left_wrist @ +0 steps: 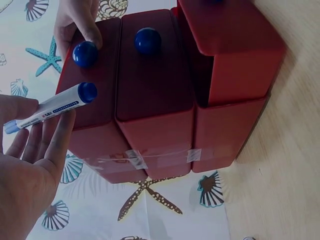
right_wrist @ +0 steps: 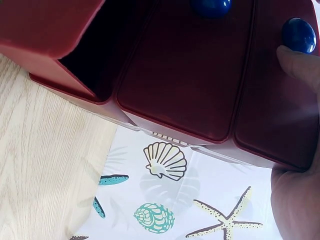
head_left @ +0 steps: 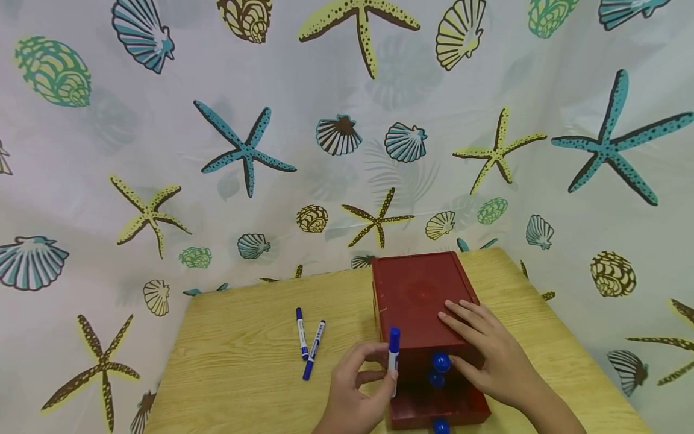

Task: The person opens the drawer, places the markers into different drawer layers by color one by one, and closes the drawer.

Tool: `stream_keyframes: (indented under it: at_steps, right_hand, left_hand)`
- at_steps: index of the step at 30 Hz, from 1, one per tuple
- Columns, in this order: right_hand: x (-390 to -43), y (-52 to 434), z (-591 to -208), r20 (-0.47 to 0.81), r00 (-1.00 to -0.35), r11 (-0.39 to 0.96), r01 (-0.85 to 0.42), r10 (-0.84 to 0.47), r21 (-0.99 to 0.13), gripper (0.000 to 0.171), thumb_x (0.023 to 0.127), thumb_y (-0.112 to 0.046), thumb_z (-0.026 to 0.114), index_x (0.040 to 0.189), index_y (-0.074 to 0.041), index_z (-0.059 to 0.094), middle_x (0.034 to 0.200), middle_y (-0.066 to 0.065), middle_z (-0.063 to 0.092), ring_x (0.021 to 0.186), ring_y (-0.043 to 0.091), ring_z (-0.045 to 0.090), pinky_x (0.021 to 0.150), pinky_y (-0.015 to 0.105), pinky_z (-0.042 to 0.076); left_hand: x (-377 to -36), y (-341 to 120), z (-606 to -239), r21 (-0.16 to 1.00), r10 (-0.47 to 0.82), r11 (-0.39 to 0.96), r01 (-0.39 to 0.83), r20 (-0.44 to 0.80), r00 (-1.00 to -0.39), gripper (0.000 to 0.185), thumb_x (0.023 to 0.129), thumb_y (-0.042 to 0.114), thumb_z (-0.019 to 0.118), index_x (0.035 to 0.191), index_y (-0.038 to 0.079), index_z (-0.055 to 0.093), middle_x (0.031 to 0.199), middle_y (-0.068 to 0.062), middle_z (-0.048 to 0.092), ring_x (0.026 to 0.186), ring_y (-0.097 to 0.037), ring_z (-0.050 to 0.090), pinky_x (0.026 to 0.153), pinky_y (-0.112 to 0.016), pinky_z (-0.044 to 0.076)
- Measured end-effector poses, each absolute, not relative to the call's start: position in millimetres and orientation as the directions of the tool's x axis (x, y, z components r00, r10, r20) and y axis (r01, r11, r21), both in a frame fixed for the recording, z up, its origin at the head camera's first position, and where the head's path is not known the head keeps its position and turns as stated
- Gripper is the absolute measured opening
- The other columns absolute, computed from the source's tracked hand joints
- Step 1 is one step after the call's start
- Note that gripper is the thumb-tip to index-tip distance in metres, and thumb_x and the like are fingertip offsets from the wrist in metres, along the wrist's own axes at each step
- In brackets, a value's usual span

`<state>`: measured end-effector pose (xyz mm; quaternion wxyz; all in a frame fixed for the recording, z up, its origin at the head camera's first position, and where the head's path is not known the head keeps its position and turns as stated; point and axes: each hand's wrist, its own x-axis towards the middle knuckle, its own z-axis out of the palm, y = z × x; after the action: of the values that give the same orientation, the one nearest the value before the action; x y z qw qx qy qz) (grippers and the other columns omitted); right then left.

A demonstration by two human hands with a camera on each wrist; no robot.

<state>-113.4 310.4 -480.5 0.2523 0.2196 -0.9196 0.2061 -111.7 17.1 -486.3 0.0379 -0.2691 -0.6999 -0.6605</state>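
My left hand [head_left: 358, 389] pinches a white marker with a blue cap [head_left: 394, 340] between thumb and fingers, held upright in front of a red drawer box [head_left: 417, 289]. In the left wrist view the marker [left_wrist: 57, 106] lies across the fingertips, beside the box front. My right hand [head_left: 501, 355] rests on the box's top right edge, fingers stretched over the top. Its thumb [right_wrist: 297, 62] is on the front, right at the blue knob [right_wrist: 299, 35] of the top drawer. The bottom drawer [head_left: 439, 413] is pulled out; the top and middle drawers are closed.
Two more blue-capped white markers [head_left: 301, 331] lie close together on the wooden table [head_left: 233, 361], left of the box. A white cloth [head_left: 325, 175] printed with shells and starfish hangs behind and around the table.
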Motion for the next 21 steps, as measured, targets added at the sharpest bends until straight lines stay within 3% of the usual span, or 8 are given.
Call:
stream_keyframes:
  at_steps: [7, 21]
  right_hand:
    - [-113.7, 310.6, -479.8, 0.548, -0.781, 0.817, -0.506, -0.299, -0.276, 0.086, 0.072, -0.025, 0.097, 0.151, -0.026, 0.061, 0.157, 0.002, 0.057, 0.145, 0.033, 0.048, 0.130, 0.017, 0.003]
    - [-114.5, 312.4, -483.7, 0.549, -0.775, 0.822, -0.511, -0.313, -0.251, 0.089, 0.072, -0.024, 0.098, 0.153, -0.025, 0.060, 0.159, 0.004, 0.056, 0.147, 0.033, 0.047, 0.131, 0.020, 0.004]
  left_hand:
    - [-109.2, 20.3, -486.8, 0.914, 0.380, -0.032, 0.405, 0.386, -0.840, 0.036, 0.101, 0.009, 0.073, 0.132, 0.025, 0.064, 0.124, -0.002, 0.067, 0.110, -0.017, 0.071, 0.085, -0.033, 0.065]
    - [-109.7, 21.6, -490.8, 0.905, 0.403, -0.013, 0.426, 0.395, -0.826, 0.032, 0.102, 0.011, 0.071, 0.132, 0.022, 0.064, 0.122, -0.003, 0.067, 0.108, -0.015, 0.071, 0.083, -0.031, 0.065]
